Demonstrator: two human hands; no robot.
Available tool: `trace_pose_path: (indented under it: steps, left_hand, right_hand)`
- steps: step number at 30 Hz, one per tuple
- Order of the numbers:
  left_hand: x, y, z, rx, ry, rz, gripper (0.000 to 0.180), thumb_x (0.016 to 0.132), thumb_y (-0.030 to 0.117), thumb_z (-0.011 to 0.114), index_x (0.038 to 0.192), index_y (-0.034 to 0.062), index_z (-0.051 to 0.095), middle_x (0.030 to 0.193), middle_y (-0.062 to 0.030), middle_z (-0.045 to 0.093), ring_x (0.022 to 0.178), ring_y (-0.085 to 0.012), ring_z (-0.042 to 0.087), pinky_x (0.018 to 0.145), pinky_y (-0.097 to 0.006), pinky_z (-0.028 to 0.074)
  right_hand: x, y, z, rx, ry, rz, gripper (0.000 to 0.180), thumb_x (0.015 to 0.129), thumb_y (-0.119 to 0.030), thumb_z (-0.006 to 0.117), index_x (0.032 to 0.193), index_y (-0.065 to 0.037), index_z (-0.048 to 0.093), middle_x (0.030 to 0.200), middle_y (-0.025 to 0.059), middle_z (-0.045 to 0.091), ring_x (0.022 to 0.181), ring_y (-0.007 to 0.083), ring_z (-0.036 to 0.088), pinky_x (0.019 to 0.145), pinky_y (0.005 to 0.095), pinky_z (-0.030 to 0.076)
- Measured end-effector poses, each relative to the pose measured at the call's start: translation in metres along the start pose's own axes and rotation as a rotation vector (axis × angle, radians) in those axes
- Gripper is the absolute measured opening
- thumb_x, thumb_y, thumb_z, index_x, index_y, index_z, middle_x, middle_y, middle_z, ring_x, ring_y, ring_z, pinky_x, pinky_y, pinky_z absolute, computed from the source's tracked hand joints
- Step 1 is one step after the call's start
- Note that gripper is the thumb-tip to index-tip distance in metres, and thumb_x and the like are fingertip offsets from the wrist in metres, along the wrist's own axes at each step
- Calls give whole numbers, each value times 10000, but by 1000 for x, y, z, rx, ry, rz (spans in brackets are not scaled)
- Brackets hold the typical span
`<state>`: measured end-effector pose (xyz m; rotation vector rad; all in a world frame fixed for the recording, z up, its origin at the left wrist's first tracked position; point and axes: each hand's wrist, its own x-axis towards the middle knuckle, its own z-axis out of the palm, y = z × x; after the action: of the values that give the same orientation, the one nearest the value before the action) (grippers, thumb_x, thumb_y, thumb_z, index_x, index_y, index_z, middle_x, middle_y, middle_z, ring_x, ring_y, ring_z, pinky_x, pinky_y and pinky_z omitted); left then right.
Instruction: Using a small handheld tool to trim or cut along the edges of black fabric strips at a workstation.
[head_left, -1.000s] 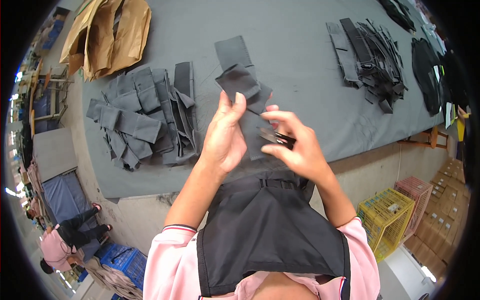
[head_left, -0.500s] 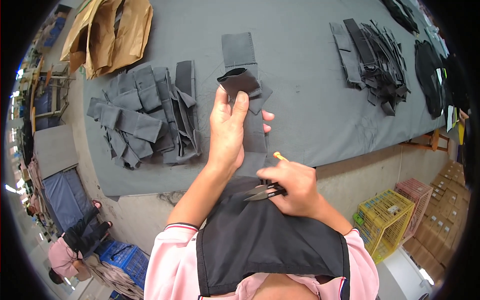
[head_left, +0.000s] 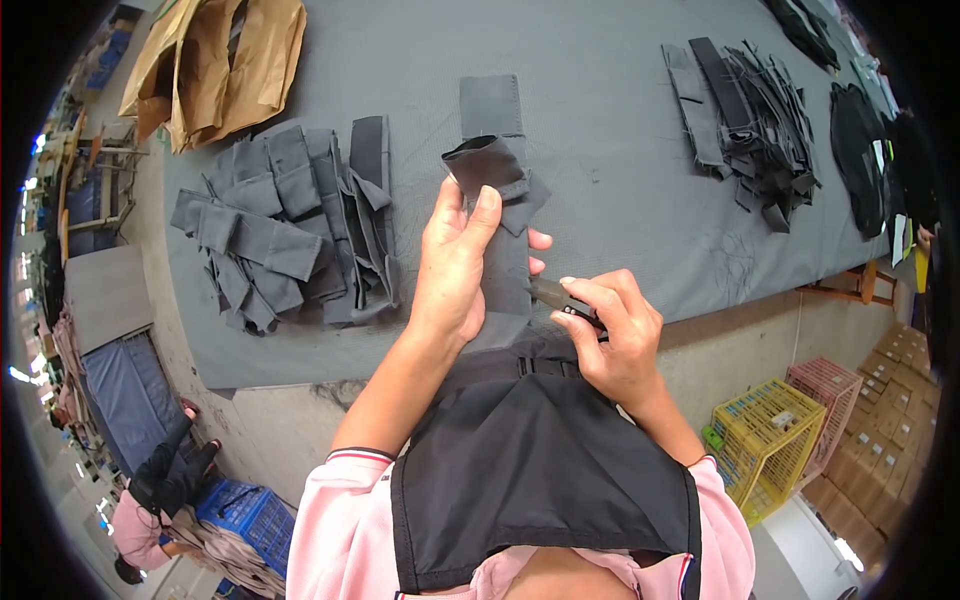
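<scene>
My left hand (head_left: 455, 262) is closed on a dark grey fabric strip (head_left: 490, 106), thumb on top and fingertips showing past its right edge. The strip's upper part is folded over, with one end gaping like a pocket near my thumb, while its lower part hangs along the palm. In my right hand (head_left: 624, 335) is a pair of thread snips (head_left: 565, 299), gripped between thumb and fingers. The tips of the snips point left and reach the strip's right edge, just below my left fingertips. Whether the blades are apart, I cannot tell.
On the grey-covered table (head_left: 620, 130), a pile of grey fabric strips (head_left: 265, 215) lies left and another pile (head_left: 755, 130) right. A brown paper bag (head_left: 215, 70) stands far left. Yellow (head_left: 765, 440) and red crates (head_left: 828, 395) sit lower right. A person (head_left: 145, 520) is at lower left.
My right hand has moved up and right, turning the snips from near my apron to the strip's edge. A yellow-orange tip beside that hand is out of sight. My left hand keeps its hold.
</scene>
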<state>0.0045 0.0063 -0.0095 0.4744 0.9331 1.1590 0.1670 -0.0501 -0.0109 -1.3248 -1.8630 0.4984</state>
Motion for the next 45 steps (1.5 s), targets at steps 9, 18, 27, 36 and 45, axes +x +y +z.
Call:
trace_pose_path:
  steps: [9, 18, 27, 36, 45]
  left_hand:
    - [0, 0, 1, 26, -27, -16, 312, 947, 290, 532, 1157, 81, 434, 973, -59, 570, 733, -196, 640, 557, -306, 539]
    - [-2, -1, 2, 38, -29, -5, 335, 951, 283, 524, 1202, 86, 423, 991, -51, 561, 743, -194, 632, 571, -309, 536]
    - [-7, 3, 5, -51, -61, -48, 324, 951, 233, 474, 1227, 77, 408, 1029, -74, 571, 774, -187, 628, 627, -329, 550]
    - [-9, 8, 1, -165, -149, -154, 302, 950, 199, 480, 1214, 74, 401, 1062, -81, 563, 905, -189, 604, 719, -350, 558]
    - [-9, 3, -4, -242, -213, -214, 368, 991, 264, 395, 1309, 85, 343, 1170, -185, 551, 961, -274, 609, 806, -432, 546]
  right_hand:
    - [2, -1, -5, -178, 10, -138, 322, 642, -79, 755, 948, -84, 652, 727, 11, 541, 530, 179, 505, 515, 296, 414]
    - [10, -10, -12, -149, -79, -85, 290, 654, -65, 741, 927, -64, 643, 717, 27, 520, 554, 192, 511, 516, 295, 414]
    - [16, -21, -4, -130, -185, -4, 246, 650, -87, 745, 861, -45, 627, 777, 53, 490, 560, 186, 535, 500, 300, 426]
    - [15, -17, -1, -60, -188, -58, 228, 637, -105, 750, 796, -41, 601, 776, 66, 509, 564, 207, 557, 504, 322, 441]
    - [-1, -11, 0, -46, -111, -115, 247, 649, -75, 759, 841, -40, 607, 800, 76, 550, 614, 217, 571, 528, 302, 460]
